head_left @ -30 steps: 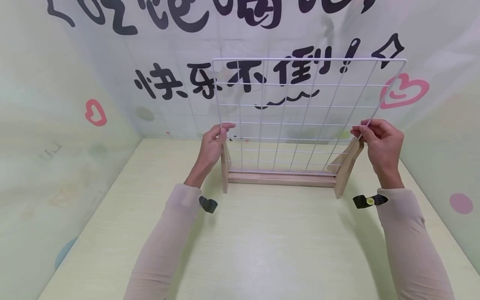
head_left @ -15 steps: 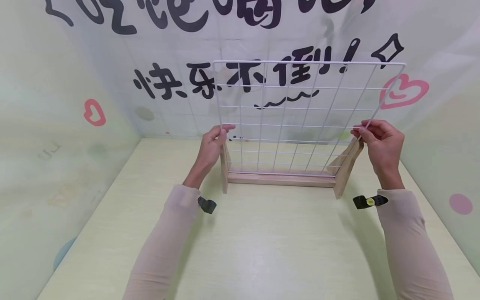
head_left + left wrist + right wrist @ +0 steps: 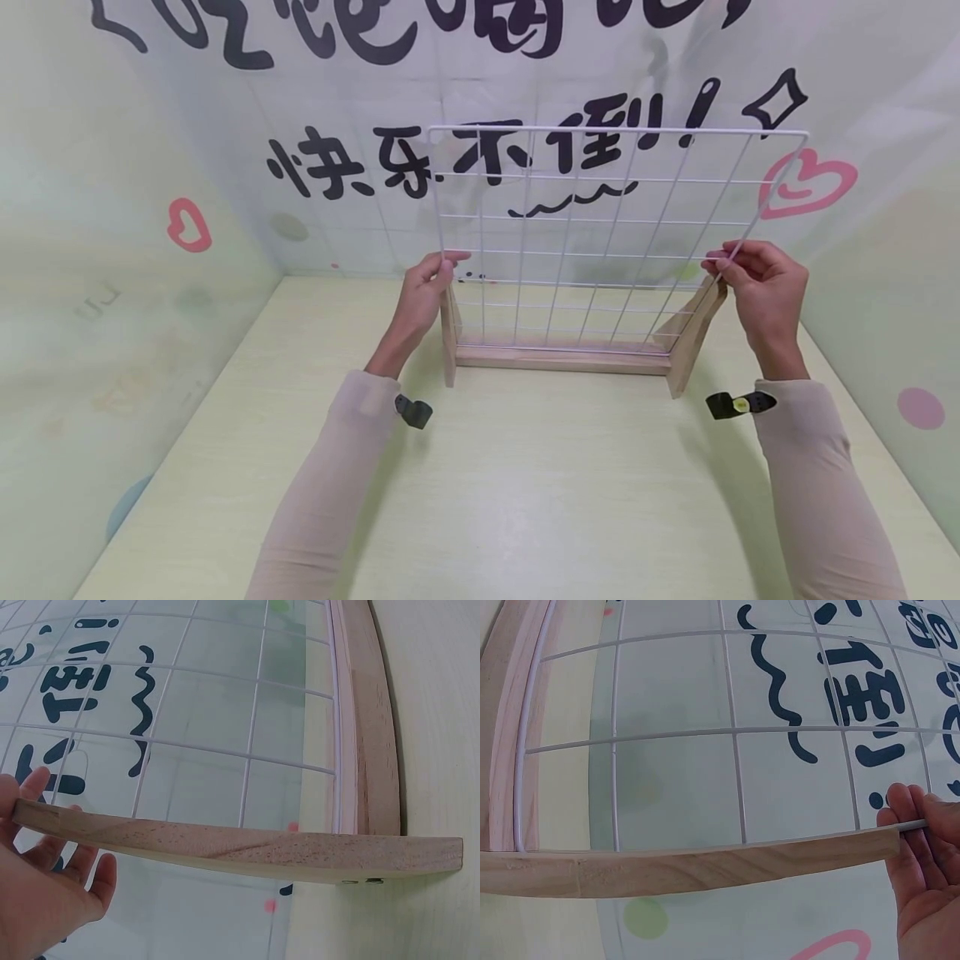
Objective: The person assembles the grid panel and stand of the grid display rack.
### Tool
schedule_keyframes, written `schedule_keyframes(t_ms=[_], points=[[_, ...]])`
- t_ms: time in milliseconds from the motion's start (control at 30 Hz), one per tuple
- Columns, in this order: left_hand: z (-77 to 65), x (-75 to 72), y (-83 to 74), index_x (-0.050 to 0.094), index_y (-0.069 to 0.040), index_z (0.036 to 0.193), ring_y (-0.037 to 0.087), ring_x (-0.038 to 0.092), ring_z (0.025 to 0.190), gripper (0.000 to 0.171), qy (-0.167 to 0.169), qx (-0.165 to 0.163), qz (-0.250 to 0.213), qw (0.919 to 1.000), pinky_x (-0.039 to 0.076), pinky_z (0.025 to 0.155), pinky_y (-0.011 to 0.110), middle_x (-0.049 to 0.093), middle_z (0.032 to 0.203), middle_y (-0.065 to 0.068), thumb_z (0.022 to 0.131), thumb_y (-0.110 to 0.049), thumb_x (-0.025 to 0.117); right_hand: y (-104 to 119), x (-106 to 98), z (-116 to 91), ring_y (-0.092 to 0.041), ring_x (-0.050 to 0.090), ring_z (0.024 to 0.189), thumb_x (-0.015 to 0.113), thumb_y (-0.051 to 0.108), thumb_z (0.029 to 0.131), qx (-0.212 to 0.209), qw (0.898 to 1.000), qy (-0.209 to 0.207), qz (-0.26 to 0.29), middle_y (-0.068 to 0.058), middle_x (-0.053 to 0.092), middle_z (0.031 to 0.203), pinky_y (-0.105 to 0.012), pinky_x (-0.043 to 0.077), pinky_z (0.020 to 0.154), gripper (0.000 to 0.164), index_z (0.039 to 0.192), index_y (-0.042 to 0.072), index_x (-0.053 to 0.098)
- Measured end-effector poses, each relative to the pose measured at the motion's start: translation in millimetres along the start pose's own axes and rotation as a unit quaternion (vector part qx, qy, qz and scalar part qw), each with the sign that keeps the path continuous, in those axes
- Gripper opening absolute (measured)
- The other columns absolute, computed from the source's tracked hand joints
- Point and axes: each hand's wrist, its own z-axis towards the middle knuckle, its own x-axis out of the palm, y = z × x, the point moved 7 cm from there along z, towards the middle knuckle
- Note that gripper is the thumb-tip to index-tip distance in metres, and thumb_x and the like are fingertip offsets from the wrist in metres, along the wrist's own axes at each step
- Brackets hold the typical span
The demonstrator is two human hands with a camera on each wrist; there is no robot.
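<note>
A white wire grid panel [image 3: 570, 218] stands upright in a wooden stand [image 3: 562, 360], its lower edge down at the crossbar between two side pieces. My left hand [image 3: 423, 287] holds the panel's left edge wire, just above the stand's left side piece [image 3: 247, 846]. On the other side my right hand [image 3: 768, 287] pinches the right edge wire between thumb and fingers, by the top of the right side piece [image 3: 705, 868]. In the right wrist view the wire runs from the wood into those fingers [image 3: 911, 851].
The stand is on a pale wood-grain table [image 3: 525, 483]. Behind it rises a whitish backdrop [image 3: 360, 233] with dark lettering and pink hearts. Printed side walls [image 3: 900, 333] flank the table.
The grid panel's top edge has come down slightly in the head view, and its bottom wire sits a little lower at the crossbar. Both hands stay nearly still on its sides.
</note>
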Motion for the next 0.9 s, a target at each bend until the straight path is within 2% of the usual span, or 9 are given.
schedule_keyframes(t_ms=[300, 633, 767, 900], points=[[0.4, -0.2, -0.5, 0.06, 0.0, 0.132, 0.035, 0.043, 0.137, 0.038, -0.001, 0.006, -0.003, 1.0, 0.03, 0.118, 0.048, 0.054, 0.141, 0.014, 0.108, -0.022, 0.04, -1.1, -0.1, 0.3, -0.012, 0.074, 0.074, 0.071, -0.011, 0.084, 0.003, 1.0, 0.002, -0.005, -0.006, 0.075, 0.086, -0.019, 0.058, 0.072, 0.016, 0.099, -0.007, 0.071], [1.7, 0.8, -0.9, 0.059, -0.001, 0.133, 0.032, 0.047, 0.133, 0.038, 0.0, 0.006, -0.005, 1.0, 0.035, 0.115, 0.048, 0.055, 0.141, 0.014, 0.108, -0.023, 0.041, -1.0, -2.4, 0.3, -0.011, 0.074, 0.075, 0.071, -0.01, 0.084, 0.01, 1.0, 0.003, -0.02, -0.004, 0.075, 0.087, -0.017, 0.058, 0.072, 0.015, 0.099, -0.005, 0.071], [2.7, -1.8, -2.1, 0.056, 0.003, 0.134, 0.033, 0.051, 0.127, 0.039, -0.006, 0.017, -0.018, 0.9997, 0.039, 0.113, 0.046, 0.056, 0.137, 0.019, 0.108, -0.021, 0.04, -0.2, -3.2, -0.4, -0.008, 0.074, 0.078, 0.07, -0.007, 0.086, 0.017, 0.998, 0.012, -0.054, -0.001, 0.075, 0.09, -0.016, 0.057, 0.074, 0.017, 0.103, -0.001, 0.071], [0.7, -8.3, -1.3, 0.053, 0.005, 0.135, 0.033, 0.049, 0.132, 0.041, -0.011, 0.032, -0.017, 0.9993, 0.035, 0.116, 0.044, 0.055, 0.138, 0.022, 0.108, -0.022, 0.038, 3.0, -3.3, -0.3, -0.003, 0.073, 0.084, 0.067, -0.003, 0.091, 0.017, 0.991, 0.039, -0.127, 0.007, 0.075, 0.095, -0.012, 0.054, 0.078, 0.025, 0.115, 0.005, 0.068]])
